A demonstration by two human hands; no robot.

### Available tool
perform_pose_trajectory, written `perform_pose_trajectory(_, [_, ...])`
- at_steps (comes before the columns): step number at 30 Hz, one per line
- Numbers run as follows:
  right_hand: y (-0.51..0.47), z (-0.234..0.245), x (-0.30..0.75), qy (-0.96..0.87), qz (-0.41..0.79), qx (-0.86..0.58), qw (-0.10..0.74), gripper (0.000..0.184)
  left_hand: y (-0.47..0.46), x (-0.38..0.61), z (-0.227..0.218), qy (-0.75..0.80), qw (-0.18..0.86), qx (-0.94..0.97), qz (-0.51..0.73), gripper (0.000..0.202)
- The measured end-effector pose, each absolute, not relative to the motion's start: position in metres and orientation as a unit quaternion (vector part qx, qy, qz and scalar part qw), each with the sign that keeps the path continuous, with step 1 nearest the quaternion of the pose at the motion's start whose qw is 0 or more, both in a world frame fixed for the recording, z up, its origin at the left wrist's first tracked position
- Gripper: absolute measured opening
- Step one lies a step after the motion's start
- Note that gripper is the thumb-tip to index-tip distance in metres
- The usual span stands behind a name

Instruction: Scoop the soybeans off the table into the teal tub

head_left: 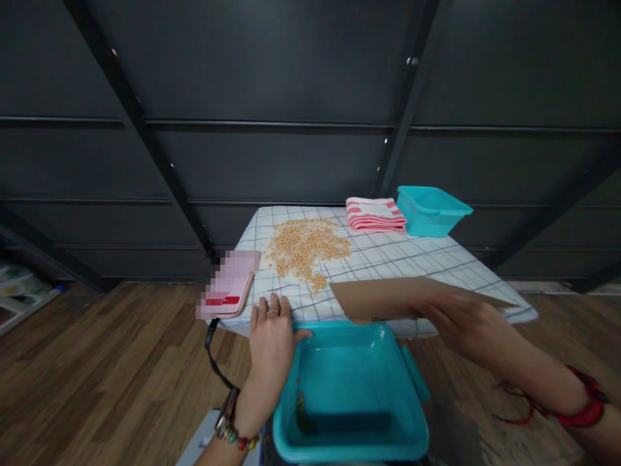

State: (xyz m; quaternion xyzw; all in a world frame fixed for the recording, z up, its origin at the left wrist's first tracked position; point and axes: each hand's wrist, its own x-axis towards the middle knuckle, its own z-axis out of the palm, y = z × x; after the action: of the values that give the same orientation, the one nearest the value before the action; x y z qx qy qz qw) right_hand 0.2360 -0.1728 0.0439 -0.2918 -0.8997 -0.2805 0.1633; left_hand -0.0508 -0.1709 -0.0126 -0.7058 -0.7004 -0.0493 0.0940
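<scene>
Yellow soybean-like beans (303,249) lie scattered over the checked cloth on the table. My right hand (460,317) is closed on a brown cardboard sheet (378,294), which is tilted over the near table edge with its left end close to the beans. My left hand (272,330) rests on the near edge of the cloth, fingers stretched out. Its thumb lies by the far left corner of a teal plastic basin (349,362). That basin sits just below the table edge, and a few beans show along its left inner side.
A pink phone-like object (231,285), partly pixelated, lies at the table's left corner. A folded pink-and-white towel (376,215) and a smaller turquoise container (429,221) stand at the back right. Dark panels (272,162) rise behind the table.
</scene>
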Motion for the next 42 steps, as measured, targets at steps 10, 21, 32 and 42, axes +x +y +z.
perform_pose_trajectory(10, [-0.164,0.059,0.229,-0.882,-0.319,-0.302,0.169,0.033,-0.172,-0.049,-0.008,-0.708,0.075,-0.702,-0.033,0.066])
perform_pose_trajectory(21, [-0.128,0.051,0.194,-0.904,-0.302,-0.25,0.169,0.028,-0.171,-0.051,-0.011,-0.704,0.08,-0.704,-0.052,0.062])
perform_pose_trajectory(32, [-0.168,0.065,0.191,-0.909,-0.128,-0.336,0.21,0.036,-0.171,-0.055,-0.018,-0.698,0.087,-0.707,-0.077,0.05])
perform_pose_trajectory(42, [-0.146,0.052,0.204,-0.898,-0.283,-0.288,0.171,0.032,-0.172,-0.054,-0.017,-0.696,0.088,-0.709,-0.075,0.054])
